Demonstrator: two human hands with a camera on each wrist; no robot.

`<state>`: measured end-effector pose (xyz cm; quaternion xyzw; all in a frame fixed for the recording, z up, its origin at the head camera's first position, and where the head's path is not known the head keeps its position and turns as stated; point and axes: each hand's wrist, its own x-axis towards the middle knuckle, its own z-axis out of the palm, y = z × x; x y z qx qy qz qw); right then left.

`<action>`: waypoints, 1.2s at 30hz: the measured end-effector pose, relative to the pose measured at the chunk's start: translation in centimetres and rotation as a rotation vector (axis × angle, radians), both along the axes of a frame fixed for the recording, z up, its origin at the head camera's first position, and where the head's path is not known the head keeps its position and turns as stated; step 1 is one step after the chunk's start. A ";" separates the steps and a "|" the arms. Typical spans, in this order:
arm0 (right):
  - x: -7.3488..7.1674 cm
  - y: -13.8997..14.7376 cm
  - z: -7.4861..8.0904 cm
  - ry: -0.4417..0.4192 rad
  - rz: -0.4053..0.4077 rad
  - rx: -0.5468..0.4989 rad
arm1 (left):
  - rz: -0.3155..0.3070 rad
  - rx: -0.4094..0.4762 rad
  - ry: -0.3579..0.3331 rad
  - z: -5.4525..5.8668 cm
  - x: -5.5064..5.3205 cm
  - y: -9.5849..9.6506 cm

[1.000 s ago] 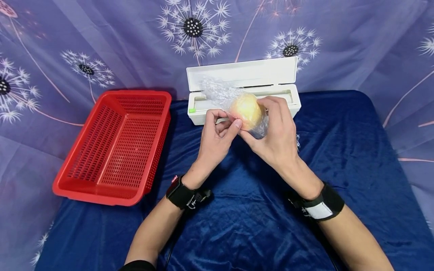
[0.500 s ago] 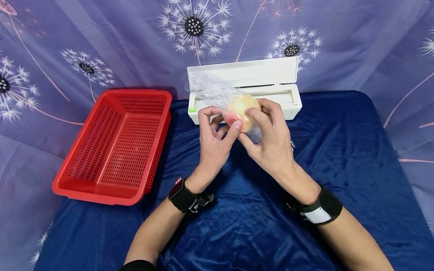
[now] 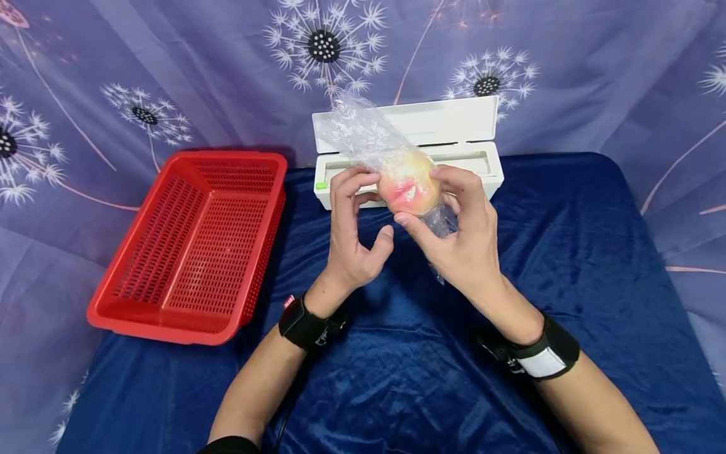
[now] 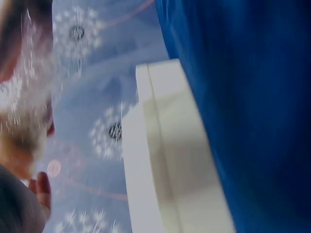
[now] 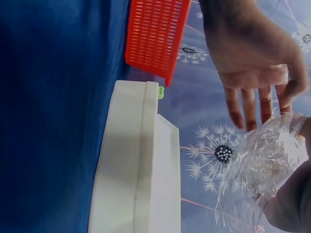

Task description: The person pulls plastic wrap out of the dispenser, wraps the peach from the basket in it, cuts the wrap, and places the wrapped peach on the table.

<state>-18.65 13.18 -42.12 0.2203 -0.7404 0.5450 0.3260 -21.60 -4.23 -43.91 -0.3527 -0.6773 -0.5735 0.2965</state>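
Observation:
A round yellow fruit with a red blush (image 3: 405, 189) is held up in front of the white box, with clear plastic film (image 3: 363, 129) around it. The film's loose end stands up at the upper left, and another crumpled tail hangs below on the right. My right hand (image 3: 467, 233) grips the fruit, thumb at its lower edge and fingers along its right side. My left hand (image 3: 354, 233) has its fingertips at the fruit's left side, the thumb apart from it. In the right wrist view, the left hand's fingers (image 5: 248, 107) look extended beside the crinkled film (image 5: 267, 160).
Behind the hands stands a white cling film box (image 3: 340, 195) with its lid (image 3: 442, 120) raised. A red perforated basket (image 3: 249, 252) sits on the left. Dark blue cloth (image 3: 408, 378) covers the table, and a patterned curtain (image 3: 215, 63) hangs at the back.
The fruit has been turned so its red side faces up. The left thumb has come off it, and the film's loose end has risen higher.

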 end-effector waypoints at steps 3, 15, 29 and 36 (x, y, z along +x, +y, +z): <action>0.2 0.0 0.2 -0.045 0.067 -0.054 | 0.014 -0.093 0.073 0.3 -0.6 -0.9; 0.9 -0.3 0.6 -0.132 0.160 -0.218 | 0.079 -0.253 0.191 0.4 -1.5 -2.1; 1.1 -0.5 0.3 -0.143 0.162 -0.160 | 0.065 -0.261 0.194 0.7 -1.3 -2.2; 1.2 -0.4 0.2 -0.150 0.158 -0.110 | 0.073 -0.247 0.182 0.8 -1.0 -2.2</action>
